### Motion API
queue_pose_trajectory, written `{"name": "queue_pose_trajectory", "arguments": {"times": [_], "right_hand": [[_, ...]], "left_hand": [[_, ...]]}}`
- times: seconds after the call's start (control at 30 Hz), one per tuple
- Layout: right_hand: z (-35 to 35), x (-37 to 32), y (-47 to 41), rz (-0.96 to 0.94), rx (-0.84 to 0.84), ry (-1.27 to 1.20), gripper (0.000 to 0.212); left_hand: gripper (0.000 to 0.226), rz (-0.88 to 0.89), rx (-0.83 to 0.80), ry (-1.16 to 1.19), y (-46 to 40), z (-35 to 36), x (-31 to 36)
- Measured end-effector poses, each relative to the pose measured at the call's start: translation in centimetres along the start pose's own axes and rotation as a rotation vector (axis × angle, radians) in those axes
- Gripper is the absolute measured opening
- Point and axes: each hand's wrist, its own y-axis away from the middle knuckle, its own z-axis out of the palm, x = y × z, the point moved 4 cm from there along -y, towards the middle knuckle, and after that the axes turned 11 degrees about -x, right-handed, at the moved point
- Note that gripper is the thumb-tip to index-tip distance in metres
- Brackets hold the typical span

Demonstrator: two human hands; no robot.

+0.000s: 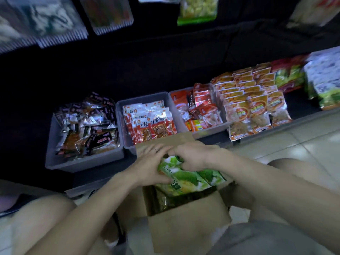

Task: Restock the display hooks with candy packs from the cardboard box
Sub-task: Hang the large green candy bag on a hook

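While both hands gather the green candy packs (184,178) above the cardboard box (187,223), the left hand (150,164) cups their side and the right hand (191,155) pinches the tops. They look light, soft, slippery; best held by the header.

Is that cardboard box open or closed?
Open. The cardboard box has its flaps folded back, and green candy packs show inside, gripped by the left hand and right hand.
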Motion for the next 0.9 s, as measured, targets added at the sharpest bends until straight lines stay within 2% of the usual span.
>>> {"name": "queue_pose_trajectory", "arguments": {"times": [0.1, 0.2, 0.27, 0.37, 0.43, 0.53, 0.6, 0.67, 0.73, 0.8, 0.9], "right_hand": [[-2.9, -1.4, 5.0, -0.038, 0.134, 0.063, 0.07], [-5.0, -2.5, 9.1, -0.042, 0.229, 0.149, 0.065], [-6.1, -2.8, 10.9, -0.033, 0.288, 0.202, 0.057], [-7.1, -2.6, 12.5, -0.044, 0.432, 0.218, 0.029], [-7.4, -2.0, 13.0, -0.065, 0.548, 0.172, 0.027], [-6.9, -1.2, 13.5, -0.163, 0.729, 0.07, 0.032], [-6.3, -0.6, 13.5, -0.191, 0.827, -0.039, 0.05], [-5.7, 0.5, 14.2, -0.147, 0.965, -0.181, 0.085], [-5.1, 2.0, 15.2, -0.056, 1.074, -0.384, 0.099], [-4.2, 3.9, 15.1, -0.008, 1.008, -0.678, 0.111], [-2.6, 4.9, 13.7, -0.062, 0.745, -1.132, 0.137]], "left_hand": [[0.098, 0.12, 0.069, 0.107, 1.0, -2.6, 2.7], [0.069, 0.138, 0.129, 0.161, 2.2, -5.8, 5.5], [0.044, 0.144, 0.127, 0.16, 2.7, -6.8, 7.0], [0.016, 0.182, 0.146, 0.296, 3.6, -7.2, 8.5], [0.008, 0.195, 0.224, 0.45, 4.2, -7.6, 9.2], [0.021, 0.218, 0.313, 0.539, 4.7, -8.3, 10.4], [0.015, 0.227, 0.341, 0.559, 5.0, -8.3, 10.9], [0.01, 0.215, 0.374, 0.629, 5.4, -8.5, 11.1], [0.012, 0.184, 0.427, 0.694, 5.8, -8.9, 10.8], [0.016, 0.161, 0.505, 0.75, 6.0, -9.7, 10.5], [0.014, 0.133, 0.602, 0.848, 5.8, -10.9, 10.5]]}}
